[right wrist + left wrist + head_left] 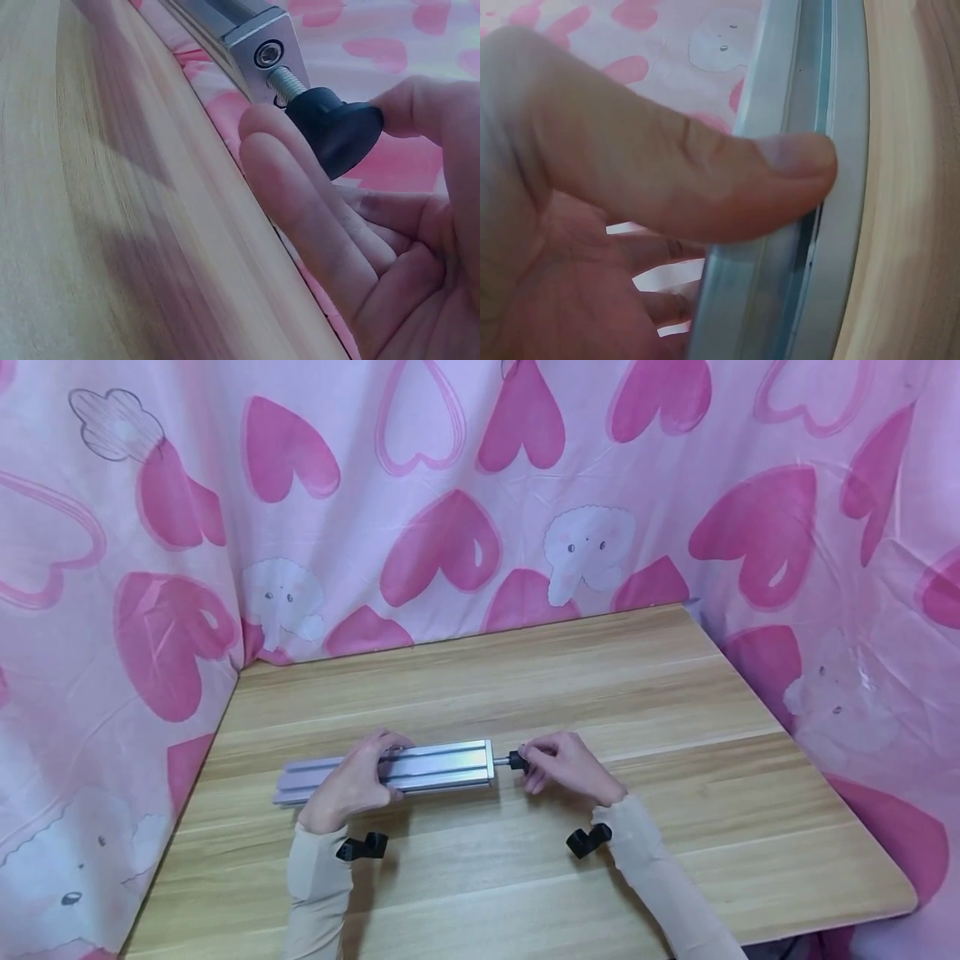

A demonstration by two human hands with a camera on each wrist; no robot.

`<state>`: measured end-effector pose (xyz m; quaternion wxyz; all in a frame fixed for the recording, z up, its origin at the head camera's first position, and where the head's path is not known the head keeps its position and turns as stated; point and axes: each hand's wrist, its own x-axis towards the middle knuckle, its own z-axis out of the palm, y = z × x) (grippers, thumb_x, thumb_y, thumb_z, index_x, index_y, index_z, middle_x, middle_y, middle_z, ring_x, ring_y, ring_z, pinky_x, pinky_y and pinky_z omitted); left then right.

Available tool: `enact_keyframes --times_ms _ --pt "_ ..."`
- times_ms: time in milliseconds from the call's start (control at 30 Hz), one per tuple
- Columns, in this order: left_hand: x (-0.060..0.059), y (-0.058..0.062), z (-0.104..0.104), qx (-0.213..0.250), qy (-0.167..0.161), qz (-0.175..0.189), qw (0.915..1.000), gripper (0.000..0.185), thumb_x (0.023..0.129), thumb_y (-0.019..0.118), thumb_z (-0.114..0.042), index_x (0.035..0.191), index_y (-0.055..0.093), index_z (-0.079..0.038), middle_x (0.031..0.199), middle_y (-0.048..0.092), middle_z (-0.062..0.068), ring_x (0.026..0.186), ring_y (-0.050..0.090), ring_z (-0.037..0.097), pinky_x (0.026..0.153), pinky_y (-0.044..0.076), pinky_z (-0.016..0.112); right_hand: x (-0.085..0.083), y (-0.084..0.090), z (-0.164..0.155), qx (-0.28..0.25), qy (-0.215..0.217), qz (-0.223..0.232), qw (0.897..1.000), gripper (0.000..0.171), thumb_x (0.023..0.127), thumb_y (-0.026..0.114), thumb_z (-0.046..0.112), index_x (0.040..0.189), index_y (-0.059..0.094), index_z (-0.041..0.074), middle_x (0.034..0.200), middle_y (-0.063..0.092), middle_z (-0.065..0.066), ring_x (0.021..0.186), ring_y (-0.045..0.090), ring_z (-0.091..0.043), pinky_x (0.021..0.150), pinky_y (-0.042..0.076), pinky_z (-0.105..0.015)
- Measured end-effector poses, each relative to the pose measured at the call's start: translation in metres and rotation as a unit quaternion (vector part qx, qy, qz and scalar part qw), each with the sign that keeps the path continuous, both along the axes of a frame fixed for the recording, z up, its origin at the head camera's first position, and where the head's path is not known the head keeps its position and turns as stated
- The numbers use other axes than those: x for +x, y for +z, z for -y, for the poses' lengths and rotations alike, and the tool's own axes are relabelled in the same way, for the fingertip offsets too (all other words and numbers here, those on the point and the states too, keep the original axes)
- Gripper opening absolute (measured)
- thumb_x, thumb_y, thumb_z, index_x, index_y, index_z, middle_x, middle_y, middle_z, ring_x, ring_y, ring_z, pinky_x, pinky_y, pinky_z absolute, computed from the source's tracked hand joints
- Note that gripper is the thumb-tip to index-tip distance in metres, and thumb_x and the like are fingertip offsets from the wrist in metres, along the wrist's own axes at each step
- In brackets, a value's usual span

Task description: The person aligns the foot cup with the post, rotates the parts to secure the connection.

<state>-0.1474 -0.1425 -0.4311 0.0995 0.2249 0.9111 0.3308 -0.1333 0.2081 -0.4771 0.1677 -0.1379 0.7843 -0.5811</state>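
A silver aluminium profile (446, 766) with long slots lies across the middle of the head view, held just above the table or touching it; I cannot tell which. Its left part is gripped by my left hand (352, 785), and in the left wrist view the thumb (727, 176) presses over a slotted face. From the end plate (251, 64) a threaded stud (286, 85) sticks out, carrying a black levelling foot (337, 131). My right hand (566, 764) pinches this foot at its rim between thumb and fingers. A socket-head bolt (268, 54) sits in the plate beside the stud.
Beneath both hands is a wood-grain table (480, 893). Pink heart-patterned curtains (450, 410) hang behind it and at both sides. Each wrist wears a small black camera mount (588, 841) that juts over the table.
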Motion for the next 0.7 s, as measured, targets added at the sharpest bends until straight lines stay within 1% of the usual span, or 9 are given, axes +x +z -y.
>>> enact_keyframes --times_ms 133,233,300,367,433,467,533,600,700 --pt "-0.0001 0.002 -0.0014 0.004 0.004 0.01 0.9999 0.067 0.063 0.078 0.003 0.128 0.063 -0.006 0.122 0.062 0.008 0.108 0.055 0.027 0.097 0.047 0.051 0.0 -0.0014 0.0004 -0.004 0.002 0.022 1.0 0.046 0.105 0.051 0.033 0.106 0.07 -0.009 0.08 0.073 -0.015 0.064 0.073 -0.026 0.062 0.06 -0.042" --pt "0.0001 0.0035 -0.0016 0.003 0.003 0.012 0.9999 0.067 0.063 0.078 0.003 0.128 0.063 -0.006 0.121 0.062 0.008 0.108 0.055 0.028 0.096 0.047 0.051 0.0008 -0.001 -0.0004 -0.001 0.012 0.042 0.999 0.056 0.106 0.048 0.042 0.104 0.069 -0.01 0.082 0.074 -0.017 0.066 0.073 -0.029 0.063 0.06 -0.043" --pt "-0.0001 0.004 -0.0016 0.003 0.005 0.013 0.9999 0.067 0.063 0.078 0.003 0.128 0.063 -0.006 0.121 0.062 0.008 0.107 0.055 0.028 0.095 0.047 0.051 0.0023 0.0005 -0.002 0.011 0.018 0.048 0.999 0.058 0.106 0.045 0.045 0.108 0.068 -0.008 0.087 0.074 -0.019 0.07 0.073 -0.03 0.065 0.06 -0.043" --pt "-0.0005 0.0038 -0.0013 0.0 0.006 0.011 0.9999 0.067 0.063 0.078 0.003 0.128 0.063 -0.006 0.12 0.062 0.008 0.106 0.055 0.028 0.094 0.047 0.05 0.0045 0.0024 -0.0043 0.021 0.019 0.047 0.998 0.053 0.105 0.049 0.043 0.118 0.065 -0.005 0.097 0.074 -0.02 0.075 0.074 -0.03 0.068 0.061 -0.041" --pt "-0.0013 0.0032 -0.001 -0.004 0.007 0.009 0.9999 0.068 0.063 0.078 0.002 0.129 0.062 -0.006 0.119 0.061 0.009 0.106 0.055 0.028 0.094 0.047 0.05 0.0063 0.0044 -0.0064 0.035 0.021 0.021 0.999 0.046 0.102 0.059 0.036 0.13 0.06 -0.001 0.107 0.072 -0.018 0.083 0.074 -0.027 0.073 0.06 -0.038" --pt "-0.0016 0.0028 -0.001 -0.004 0.009 0.011 0.9999 0.068 0.063 0.078 0.002 0.129 0.062 -0.007 0.12 0.061 0.008 0.106 0.055 0.027 0.094 0.047 0.049 0.0069 0.0051 -0.0071 0.037 0.023 0.005 0.999 0.046 0.099 0.064 0.03 0.135 0.057 0.002 0.11 0.071 -0.017 0.086 0.073 -0.026 0.075 0.06 -0.036" --pt "-0.0021 0.0025 -0.0005 -0.006 0.008 0.009 0.9999 0.068 0.063 0.078 0.002 0.129 0.062 -0.006 0.119 0.061 0.009 0.106 0.055 0.028 0.094 0.048 0.05 0.0072 0.0056 -0.0074 0.033 0.024 -0.029 0.999 0.053 0.092 0.074 0.018 0.139 0.054 0.005 0.114 0.07 -0.016 0.092 0.072 -0.024 0.079 0.06 -0.033" --pt "-0.0023 0.0021 -0.0006 -0.005 0.008 0.01 0.9999 0.068 0.063 0.078 0.002 0.128 0.062 -0.006 0.119 0.061 0.009 0.106 0.055 0.028 0.094 0.048 0.05 0.0064 0.0054 -0.0068 0.033 0.024 -0.065 0.997 0.054 0.087 0.078 0.01 0.137 0.057 0.006 0.112 0.07 -0.013 0.094 0.071 -0.023 0.082 0.059 -0.031" --pt "-0.0023 0.0016 -0.0007 -0.007 0.004 0.005 1.0 0.067 0.064 0.079 0.002 0.128 0.063 -0.006 0.119 0.061 0.009 0.106 0.056 0.028 0.094 0.048 0.051 0.0052 0.0047 -0.0059 0.032 0.013 -0.082 0.996 0.047 0.086 0.079 0.008 0.131 0.063 0.008 0.107 0.072 -0.009 0.093 0.07 -0.021 0.082 0.058 -0.028"
